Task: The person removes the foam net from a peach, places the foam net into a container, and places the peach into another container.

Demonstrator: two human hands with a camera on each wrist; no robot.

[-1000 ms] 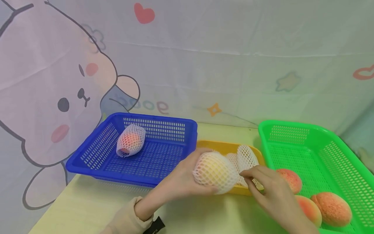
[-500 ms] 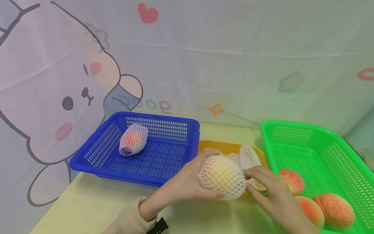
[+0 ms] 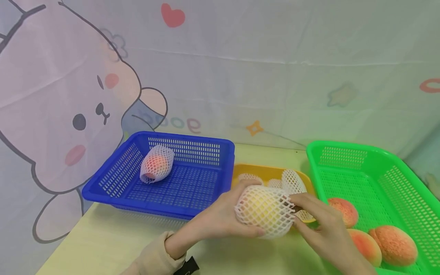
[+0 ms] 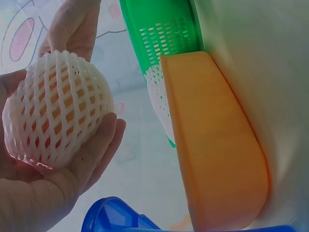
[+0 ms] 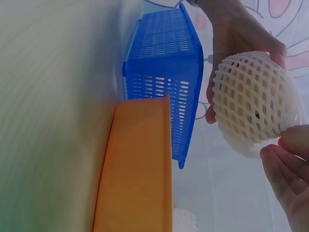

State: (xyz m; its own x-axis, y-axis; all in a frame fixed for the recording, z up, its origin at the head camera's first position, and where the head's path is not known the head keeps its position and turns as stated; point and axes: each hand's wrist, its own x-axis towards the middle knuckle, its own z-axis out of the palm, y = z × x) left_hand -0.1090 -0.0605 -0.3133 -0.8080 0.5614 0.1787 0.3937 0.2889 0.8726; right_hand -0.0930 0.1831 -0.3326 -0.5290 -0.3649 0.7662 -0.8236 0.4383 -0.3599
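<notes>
A peach (image 3: pixel 262 208) in a white foam net is held up over the front of the yellow tray. My left hand (image 3: pixel 228 215) grips it from the left, fingers behind and thumb in front, as the left wrist view also shows. At its right end, my right hand (image 3: pixel 321 225) pinches the edge of the foam net (image 3: pixel 287 208) between thumb and fingers. More white foam nets (image 3: pixel 293 182) lie in the yellow tray (image 3: pixel 271 170). Seen from the right wrist, the netting (image 5: pixel 256 99) covers the fruit's near side.
On the left stands a blue basket (image 3: pixel 165 212) with one netted peach (image 3: pixel 157 164) inside. A green basket (image 3: pixel 368 147) on the right holds several bare peaches (image 3: pixel 393 244). Behind the table (image 3: pixel 103 236) hangs a printed cloth (image 3: pixel 223 76).
The peach has shifted right and slightly down in my left hand. My right fingers have moved from beside the net onto its edge, and the net now reaches farther out to the right.
</notes>
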